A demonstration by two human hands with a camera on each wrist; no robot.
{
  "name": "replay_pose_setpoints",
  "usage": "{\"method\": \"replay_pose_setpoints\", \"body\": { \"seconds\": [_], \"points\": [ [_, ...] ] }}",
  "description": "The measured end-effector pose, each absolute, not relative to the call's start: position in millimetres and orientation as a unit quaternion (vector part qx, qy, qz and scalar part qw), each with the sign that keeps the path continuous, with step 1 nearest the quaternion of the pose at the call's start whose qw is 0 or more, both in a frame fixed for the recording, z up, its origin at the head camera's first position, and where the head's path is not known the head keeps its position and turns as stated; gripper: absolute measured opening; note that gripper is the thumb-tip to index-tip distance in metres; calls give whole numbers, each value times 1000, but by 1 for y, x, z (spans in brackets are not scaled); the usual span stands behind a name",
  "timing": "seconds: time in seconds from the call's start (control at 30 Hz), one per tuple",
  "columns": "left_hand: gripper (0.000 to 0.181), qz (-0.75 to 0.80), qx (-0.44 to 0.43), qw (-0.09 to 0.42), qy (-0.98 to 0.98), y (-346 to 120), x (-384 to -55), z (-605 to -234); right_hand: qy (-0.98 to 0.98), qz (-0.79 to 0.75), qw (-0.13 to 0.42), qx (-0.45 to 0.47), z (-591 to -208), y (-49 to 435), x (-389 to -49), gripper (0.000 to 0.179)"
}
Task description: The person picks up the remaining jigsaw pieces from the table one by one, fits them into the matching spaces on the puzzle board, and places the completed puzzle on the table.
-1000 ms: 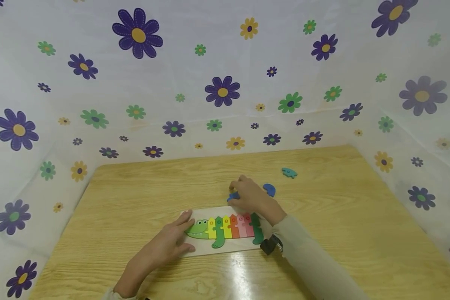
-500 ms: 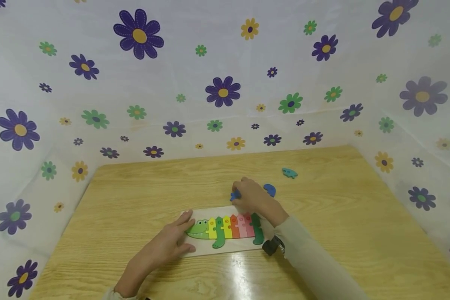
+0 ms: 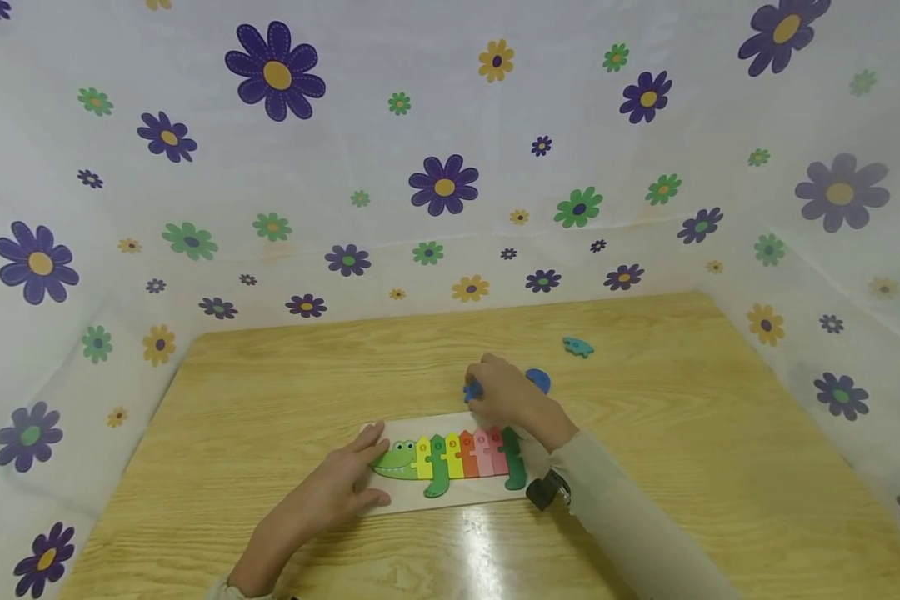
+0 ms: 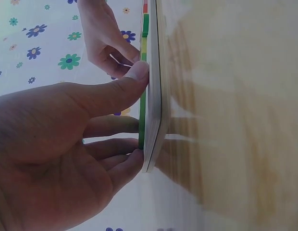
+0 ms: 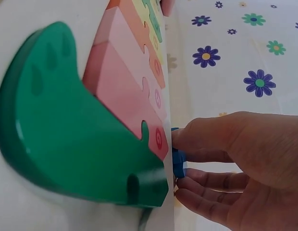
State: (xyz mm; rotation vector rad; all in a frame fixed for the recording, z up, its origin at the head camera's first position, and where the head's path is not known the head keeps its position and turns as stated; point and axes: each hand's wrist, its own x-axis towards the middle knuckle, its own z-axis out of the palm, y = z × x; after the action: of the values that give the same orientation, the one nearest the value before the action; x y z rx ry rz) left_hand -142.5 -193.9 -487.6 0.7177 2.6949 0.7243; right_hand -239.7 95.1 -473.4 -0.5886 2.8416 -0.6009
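Observation:
A pale wooden puzzle board (image 3: pixel 468 497) lies in front of me, filled with a crocodile of coloured, numbered pieces. Its light green head piece (image 3: pixel 396 460) is on the left; a dark green leg piece (image 5: pixel 67 125) ends the row on the right. My left hand (image 3: pixel 335 485) rests on the board's left end, thumb and fingers spread, fingertips on its face in the left wrist view. Just past the far edge of the board, my right hand (image 3: pixel 506 393) pinches a small blue puzzle piece (image 5: pixel 179 162) between thumb and fingers, which partly hide it.
A curved blue piece (image 3: pixel 539 381) lies on the wooden table (image 3: pixel 285 375) just beyond my right hand. Farther back and to the right is a teal piece (image 3: pixel 578 347). White cloth (image 3: pixel 360 150) printed with flowers rises along the back and both sides.
My right hand has shifted slightly to the right with the blue piece in its fingers, and less of the piece shows. The left hand and the board have stayed put.

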Motion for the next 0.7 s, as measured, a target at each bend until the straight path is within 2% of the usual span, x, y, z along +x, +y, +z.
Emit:
{"method": "replay_pose_setpoints", "body": {
  "seconds": [0.23, 0.7],
  "points": [
    [74, 249, 248, 128, 928, -194, -142, -488, 952, -211, 85, -204, -475, 100, -240, 29],
    [73, 248, 244, 130, 928, -194, -142, -488, 948, -230, 56, -214, -473, 113, -238, 41]
  ]
}}
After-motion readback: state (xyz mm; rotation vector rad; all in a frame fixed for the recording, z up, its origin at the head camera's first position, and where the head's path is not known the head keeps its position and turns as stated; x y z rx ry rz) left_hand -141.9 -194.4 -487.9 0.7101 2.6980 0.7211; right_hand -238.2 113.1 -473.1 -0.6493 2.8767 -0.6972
